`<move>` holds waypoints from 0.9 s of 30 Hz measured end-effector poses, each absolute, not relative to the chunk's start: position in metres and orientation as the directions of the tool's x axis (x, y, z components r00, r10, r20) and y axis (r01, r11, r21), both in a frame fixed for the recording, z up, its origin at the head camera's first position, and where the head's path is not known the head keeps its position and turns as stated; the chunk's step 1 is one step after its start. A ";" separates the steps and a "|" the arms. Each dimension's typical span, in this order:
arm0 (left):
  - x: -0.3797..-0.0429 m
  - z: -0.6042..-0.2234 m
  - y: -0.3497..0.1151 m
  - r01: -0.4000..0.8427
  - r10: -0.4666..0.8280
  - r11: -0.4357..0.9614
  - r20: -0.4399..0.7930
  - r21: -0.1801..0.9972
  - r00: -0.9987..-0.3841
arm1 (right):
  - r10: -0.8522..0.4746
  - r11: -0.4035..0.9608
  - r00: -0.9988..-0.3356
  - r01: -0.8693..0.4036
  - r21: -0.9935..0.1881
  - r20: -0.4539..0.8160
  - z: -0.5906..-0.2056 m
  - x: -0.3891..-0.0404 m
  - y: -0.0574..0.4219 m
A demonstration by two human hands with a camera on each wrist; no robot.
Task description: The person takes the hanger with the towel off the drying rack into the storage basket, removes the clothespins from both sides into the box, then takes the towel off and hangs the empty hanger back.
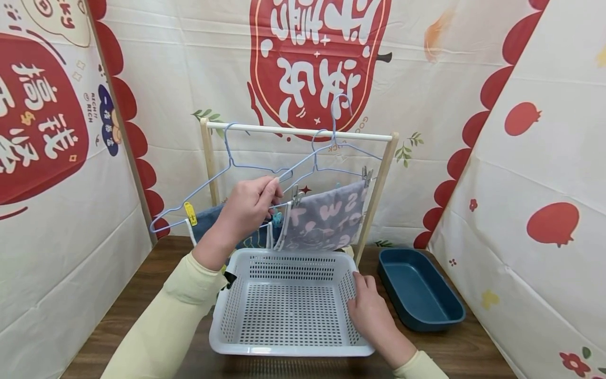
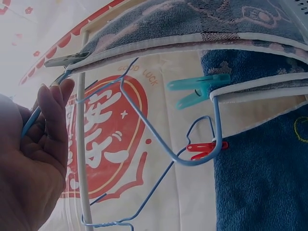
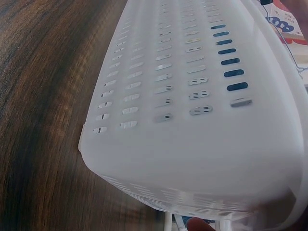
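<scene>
The raised left hand (image 1: pixel 250 204) grips a blue hanger (image 1: pixel 333 141).

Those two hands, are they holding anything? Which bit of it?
The left hand holds the grey towel's blue hanger by its left end; the right hand holds the white basket by its right rim.

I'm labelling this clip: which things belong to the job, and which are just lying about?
Likely the job:
blue hanger, pinched by the left hand
gray towel, clipped to it
white basket, gripped by the right hand
drying rack and blue towel hanging there

Seemingly lying about:
dark blue tray, touched by neither hand
</scene>
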State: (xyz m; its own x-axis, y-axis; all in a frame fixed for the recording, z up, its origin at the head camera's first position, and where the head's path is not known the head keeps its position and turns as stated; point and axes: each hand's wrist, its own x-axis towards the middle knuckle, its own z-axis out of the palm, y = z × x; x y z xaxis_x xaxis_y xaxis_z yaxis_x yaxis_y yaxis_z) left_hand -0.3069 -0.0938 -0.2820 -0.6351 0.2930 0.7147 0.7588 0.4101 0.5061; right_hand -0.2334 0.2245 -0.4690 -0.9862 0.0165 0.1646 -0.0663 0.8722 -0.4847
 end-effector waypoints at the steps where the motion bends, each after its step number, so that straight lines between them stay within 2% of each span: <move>1: -0.306 -0.282 -0.095 0.759 0.292 0.410 0.715 0.506 -0.635 | 0.017 0.872 -0.986 -0.067 -0.485 0.166 -0.469 -0.233 0.224; 18: -0.295 -0.283 -0.121 0.748 0.280 0.402 0.706 0.529 -0.650 | 0.024 0.876 -0.988 -0.054 -0.479 0.154 -0.469 -0.234 0.224; 27: -0.292 -0.285 -0.141 0.759 0.284 0.414 0.721 0.502 -0.632 | 0.021 0.875 -0.986 -0.062 -0.480 0.165 -0.469 -0.234 0.224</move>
